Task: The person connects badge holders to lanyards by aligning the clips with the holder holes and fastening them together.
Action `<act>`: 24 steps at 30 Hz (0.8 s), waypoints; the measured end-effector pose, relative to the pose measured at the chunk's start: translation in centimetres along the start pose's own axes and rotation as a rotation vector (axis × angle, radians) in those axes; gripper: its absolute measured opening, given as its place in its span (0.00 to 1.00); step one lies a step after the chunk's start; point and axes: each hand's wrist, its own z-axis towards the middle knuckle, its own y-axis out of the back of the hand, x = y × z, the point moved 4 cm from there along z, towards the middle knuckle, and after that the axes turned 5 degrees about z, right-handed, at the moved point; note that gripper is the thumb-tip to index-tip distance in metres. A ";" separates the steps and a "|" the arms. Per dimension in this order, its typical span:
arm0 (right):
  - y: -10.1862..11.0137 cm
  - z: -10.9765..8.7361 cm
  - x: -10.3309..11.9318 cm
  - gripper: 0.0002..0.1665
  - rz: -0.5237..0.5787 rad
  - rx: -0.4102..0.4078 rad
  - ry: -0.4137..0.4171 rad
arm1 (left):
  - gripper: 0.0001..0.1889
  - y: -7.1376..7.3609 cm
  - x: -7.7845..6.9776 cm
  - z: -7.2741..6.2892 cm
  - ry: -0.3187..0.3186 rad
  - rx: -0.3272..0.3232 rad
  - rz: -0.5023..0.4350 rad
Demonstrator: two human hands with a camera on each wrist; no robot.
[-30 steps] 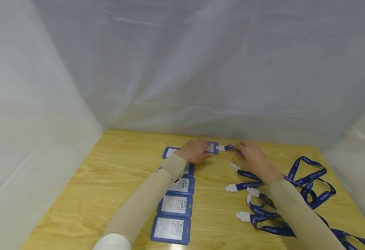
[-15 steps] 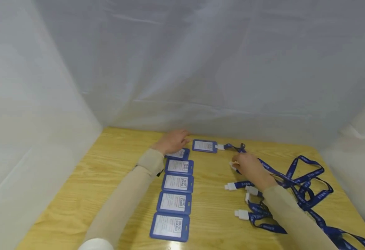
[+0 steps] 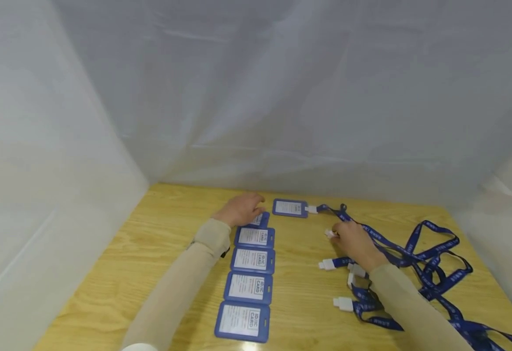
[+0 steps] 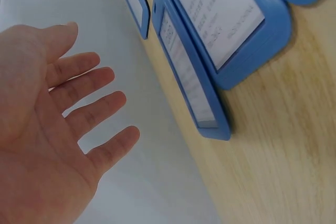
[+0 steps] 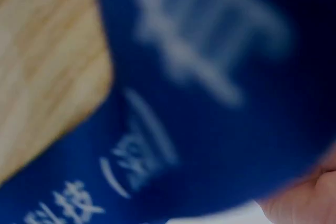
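My left hand (image 3: pixel 240 208) hovers over the far end of a column of blue badge holders, partly covering the farthest badge holder (image 3: pixel 261 220). In the left wrist view its fingers (image 4: pixel 97 115) are spread and hold nothing, apart from that badge holder (image 4: pixel 186 72). On the right, my right hand (image 3: pixel 355 242) pinches a blue lanyard near its white clip (image 3: pixel 331 234). Close up in the right wrist view, the blue lanyard (image 5: pixel 220 145) with white lettering fills most of the picture, and part of a finger shows at the lower right corner.
One badge holder (image 3: pixel 290 207) lies at the table's back, joined by a white clip (image 3: pixel 311 209) to a lanyard. More lanyards (image 3: pixel 440 287) lie tangled at the right, a white clip (image 3: pixel 343 304) pointing left. Grey sheeting (image 3: pixel 282 97) stands behind the wooden table (image 3: pixel 150 243).
My left hand has left the badge holder joined to the lanyard and moved left to the column's far end. My right hand has let that lanyard go and come nearer, onto another lanyard.
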 end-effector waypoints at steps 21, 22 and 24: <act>1.1 0.2 -1.2 0.07 0.134 -0.144 -0.012 | 0.22 -1.5 1.0 -0.8 0.040 0.009 -0.029; 1.2 0.3 -1.2 0.08 0.132 -0.149 -0.014 | 0.22 -1.6 1.0 -0.8 0.042 0.013 -0.032; 1.2 0.3 -1.1 0.07 0.124 -0.163 -0.009 | 0.23 -1.8 1.1 -0.8 0.047 0.027 -0.035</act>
